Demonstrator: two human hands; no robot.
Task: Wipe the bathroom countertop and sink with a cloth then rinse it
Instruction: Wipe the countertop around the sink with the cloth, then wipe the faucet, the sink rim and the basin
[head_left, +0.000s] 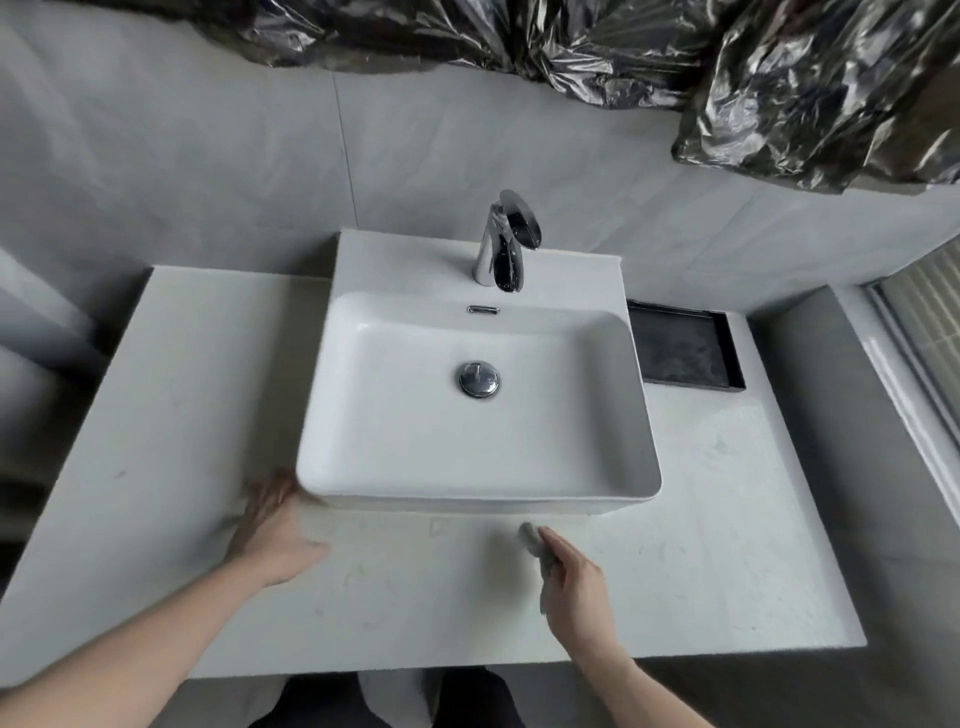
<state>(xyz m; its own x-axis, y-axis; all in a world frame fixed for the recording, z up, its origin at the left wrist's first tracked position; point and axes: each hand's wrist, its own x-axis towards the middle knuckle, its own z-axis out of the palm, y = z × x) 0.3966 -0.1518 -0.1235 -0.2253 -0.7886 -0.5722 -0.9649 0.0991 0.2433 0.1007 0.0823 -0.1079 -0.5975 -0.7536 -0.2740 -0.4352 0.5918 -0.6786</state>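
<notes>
Right hand (574, 587) is closed around a small grey cloth (535, 543), which sticks out past the fingertips and touches the white countertop (171, 395) just in front of the sink (613, 499). Left hand (275, 535), blurred, lies flat and spread on the countertop at the sink's front left corner, holding nothing. Faucet (501, 244) stands at the sink's back edge.

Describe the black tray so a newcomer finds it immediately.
Start at the white sink in the middle of the countertop. Just beyond the sink's far right corner, against the wall, lies the black tray. It is flat, rectangular and the only dark item on the pale counter.
</notes>
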